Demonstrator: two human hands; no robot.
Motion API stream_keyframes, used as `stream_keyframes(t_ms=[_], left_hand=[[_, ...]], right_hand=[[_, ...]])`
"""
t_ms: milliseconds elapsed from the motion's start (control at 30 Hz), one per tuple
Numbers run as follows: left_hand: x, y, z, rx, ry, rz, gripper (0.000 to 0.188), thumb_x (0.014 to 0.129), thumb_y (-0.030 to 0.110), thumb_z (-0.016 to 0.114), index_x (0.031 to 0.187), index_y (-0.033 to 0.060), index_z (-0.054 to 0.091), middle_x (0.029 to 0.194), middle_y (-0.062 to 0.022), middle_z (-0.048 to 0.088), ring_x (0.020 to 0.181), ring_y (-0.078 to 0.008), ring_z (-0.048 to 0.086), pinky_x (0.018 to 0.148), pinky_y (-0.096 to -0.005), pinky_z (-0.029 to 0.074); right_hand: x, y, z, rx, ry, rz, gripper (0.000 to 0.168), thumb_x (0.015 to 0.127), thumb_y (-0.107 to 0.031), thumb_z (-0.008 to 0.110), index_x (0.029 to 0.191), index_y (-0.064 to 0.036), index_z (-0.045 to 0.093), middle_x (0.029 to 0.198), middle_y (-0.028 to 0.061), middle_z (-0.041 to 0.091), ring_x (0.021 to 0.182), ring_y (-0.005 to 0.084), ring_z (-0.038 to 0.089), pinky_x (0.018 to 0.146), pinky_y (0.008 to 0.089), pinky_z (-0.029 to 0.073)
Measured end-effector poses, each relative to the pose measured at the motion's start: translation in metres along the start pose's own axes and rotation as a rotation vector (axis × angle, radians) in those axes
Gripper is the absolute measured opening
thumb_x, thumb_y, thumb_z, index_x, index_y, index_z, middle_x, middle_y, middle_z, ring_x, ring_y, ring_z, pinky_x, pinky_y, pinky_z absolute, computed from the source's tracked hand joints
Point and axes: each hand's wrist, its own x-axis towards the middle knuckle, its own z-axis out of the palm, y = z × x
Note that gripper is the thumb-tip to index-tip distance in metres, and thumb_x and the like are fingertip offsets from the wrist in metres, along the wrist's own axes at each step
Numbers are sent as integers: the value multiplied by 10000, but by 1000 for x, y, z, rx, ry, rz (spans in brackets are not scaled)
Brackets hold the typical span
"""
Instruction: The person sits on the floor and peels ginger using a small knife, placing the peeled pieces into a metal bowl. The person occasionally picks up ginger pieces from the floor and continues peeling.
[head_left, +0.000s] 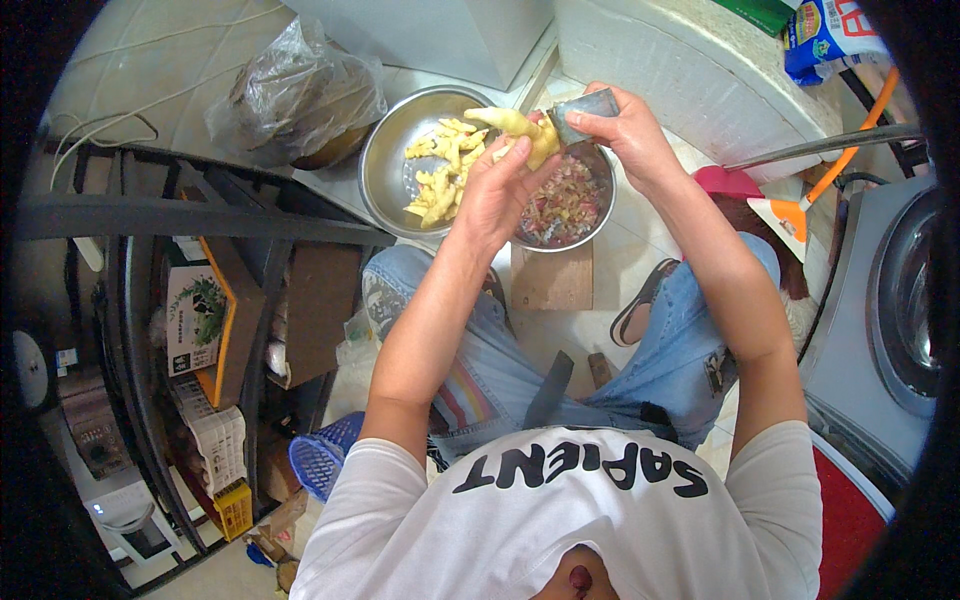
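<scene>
My left hand (501, 180) grips a knobbly piece of peeled ginger root (534, 135) above the gap between two metal bowls. In my right hand (634, 135) is a flat grey rectangular scraper or blade (586, 114), its edge against or very close to the ginger. The larger steel bowl (379, 180) at the left holds several pale yellow peeled ginger pieces (442, 169). Below my hands, a smaller steel bowl (609, 202) contains reddish-brown scraps and peelings (562, 202). My left hand partly hides both bowls.
A wooden block (555, 281) lies below the smaller bowl. A plastic bag (300, 97) with dark contents sits at the upper left. Black metal shelving (202, 217) with boxes fills the left side, a blue plastic basket (322, 454) beside it. A washing machine (862, 322) stands right, near an orange-handled dustpan or brush (787, 217).
</scene>
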Motion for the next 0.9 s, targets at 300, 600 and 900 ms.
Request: stream_keyframes(t_ms=[300, 600, 900], left_hand=[[0, -4, 4, 8, -2, 57, 485, 936, 242, 484, 1346, 25, 342, 1317, -74, 439, 1159, -188, 479, 1006, -378, 414], [0, -6, 5, -1, 21, 44, 477, 937, 269, 480, 1342, 46, 359, 1291, -64, 459, 1115, -179, 507, 992, -384, 424], [-1, -4, 3, 74, 1, 59, 480, 928, 302, 496, 1320, 48, 389, 1316, -67, 448, 1142, -208, 498, 985, -400, 409]], right_hand=[[1, 2, -4, 105, 32, 6, 208, 764, -124, 686, 935, -39, 605, 897, 15, 613, 808, 100, 559, 780, 236, 432], [-1, -6, -4, -98, -76, -42, 182, 749, -151, 690, 868, -31, 623, 854, 25, 629, 773, 96, 568, 729, 225, 447], [-2, -3, -2, -192, -87, -140, 183, 731, -124, 687, 870, -25, 623, 862, 36, 639, 778, 90, 566, 743, 230, 440]])
